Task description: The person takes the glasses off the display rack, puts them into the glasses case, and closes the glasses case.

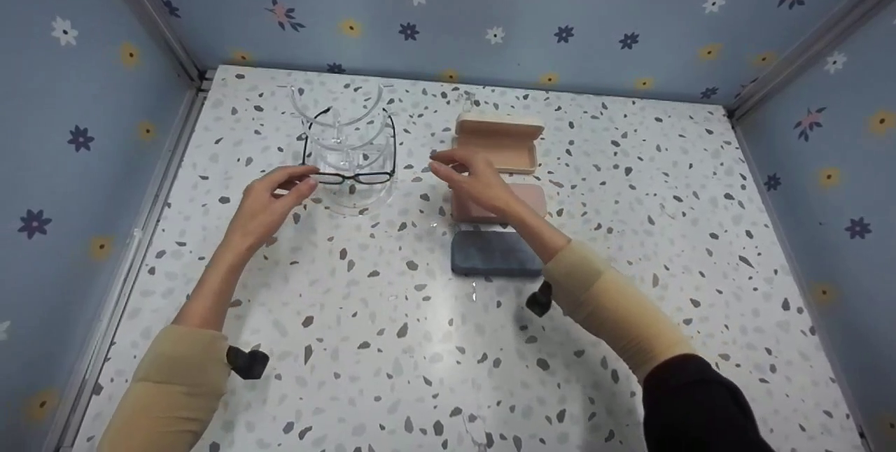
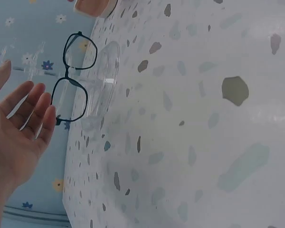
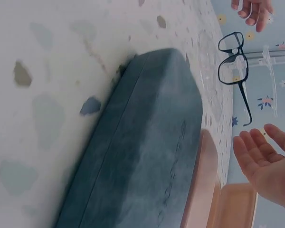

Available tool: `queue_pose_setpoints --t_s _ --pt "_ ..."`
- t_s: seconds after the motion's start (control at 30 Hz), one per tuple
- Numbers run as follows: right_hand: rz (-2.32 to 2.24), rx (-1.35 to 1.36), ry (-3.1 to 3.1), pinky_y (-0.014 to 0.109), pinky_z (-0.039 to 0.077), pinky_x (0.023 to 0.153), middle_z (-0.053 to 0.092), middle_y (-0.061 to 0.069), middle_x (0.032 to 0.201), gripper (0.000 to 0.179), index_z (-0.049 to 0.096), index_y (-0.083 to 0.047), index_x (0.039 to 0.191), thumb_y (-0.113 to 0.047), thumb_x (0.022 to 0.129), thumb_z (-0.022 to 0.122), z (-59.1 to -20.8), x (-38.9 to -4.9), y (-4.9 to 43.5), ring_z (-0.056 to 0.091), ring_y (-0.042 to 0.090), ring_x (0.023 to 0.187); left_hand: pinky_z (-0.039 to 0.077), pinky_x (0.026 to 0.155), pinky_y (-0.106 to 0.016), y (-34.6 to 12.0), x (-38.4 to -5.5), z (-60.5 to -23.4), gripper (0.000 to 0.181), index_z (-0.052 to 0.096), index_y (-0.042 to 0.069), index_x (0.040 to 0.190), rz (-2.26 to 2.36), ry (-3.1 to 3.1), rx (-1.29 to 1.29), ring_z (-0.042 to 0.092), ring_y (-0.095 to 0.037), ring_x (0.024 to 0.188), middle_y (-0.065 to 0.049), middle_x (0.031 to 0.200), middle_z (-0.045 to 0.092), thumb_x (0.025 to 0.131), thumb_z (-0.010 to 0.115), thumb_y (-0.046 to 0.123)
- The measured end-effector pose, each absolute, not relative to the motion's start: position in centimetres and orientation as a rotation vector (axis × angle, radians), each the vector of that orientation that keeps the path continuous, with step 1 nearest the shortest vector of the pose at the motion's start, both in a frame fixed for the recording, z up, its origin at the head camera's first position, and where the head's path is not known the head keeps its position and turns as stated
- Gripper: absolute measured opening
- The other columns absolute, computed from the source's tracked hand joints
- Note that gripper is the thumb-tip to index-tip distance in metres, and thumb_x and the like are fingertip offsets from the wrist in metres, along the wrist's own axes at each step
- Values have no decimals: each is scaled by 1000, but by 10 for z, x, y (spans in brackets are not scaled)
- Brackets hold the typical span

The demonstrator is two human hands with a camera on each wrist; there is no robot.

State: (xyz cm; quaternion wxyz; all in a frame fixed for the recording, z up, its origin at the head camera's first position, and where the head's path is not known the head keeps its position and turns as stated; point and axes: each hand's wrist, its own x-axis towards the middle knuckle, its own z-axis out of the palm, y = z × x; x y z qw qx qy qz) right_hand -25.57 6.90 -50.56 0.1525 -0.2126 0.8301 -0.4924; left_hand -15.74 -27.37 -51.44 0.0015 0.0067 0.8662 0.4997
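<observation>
Dark-framed eyeglasses (image 1: 350,178) rest on a clear acrylic display stand (image 1: 353,208), lenses facing me and temples pointing back. My left hand (image 1: 269,196) is beside their left corner, fingertips right at the frame in the head view. In the left wrist view its fingers (image 2: 35,109) are loosely extended and nothing is gripped. My right hand (image 1: 476,179) hovers to the right of the stand with nothing in it, its fingers (image 3: 256,147) relaxed. It partly covers a closed pink glasses case (image 1: 528,199) and the front of an opened case with a peach lining (image 1: 500,131).
A closed dark blue glasses case (image 1: 493,254) lies in front of the pink one, close under my right forearm. The speckled white table (image 1: 392,368) meets flowered blue panels (image 1: 455,11) at the back and both sides.
</observation>
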Motion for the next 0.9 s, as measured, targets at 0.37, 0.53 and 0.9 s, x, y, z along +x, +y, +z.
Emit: queue_pose_setpoints --t_s 0.37,0.53,0.9 --pt "-1586 -346 2197 51 57 102 65 20 135 46 63 -1 136 -35 105 60 -515 -259 32 64 40 125 49 81 -9 -299 -167 -529 58 57 14 145 1594 2761 -290 53 2 101 1 122 60 102 57 53" --pt "-1604 -254 2180 49 58 100 66 21 132 47 64 -3 135 -38 104 62 -522 -260 20 66 38 120 49 85 -12 -304 -175 -537 64 52 13 149 1545 2725 -365 53 -1 103 -4 128 60 102 54 57" --pt "-1585 -176 2144 43 60 98 69 19 127 47 63 -2 132 -40 104 59 -532 -264 4 69 34 117 51 97 -28 -296 -191 -544 72 51 8 149 1499 2626 -347 60 -25 119 -16 133 61 103 46 63"
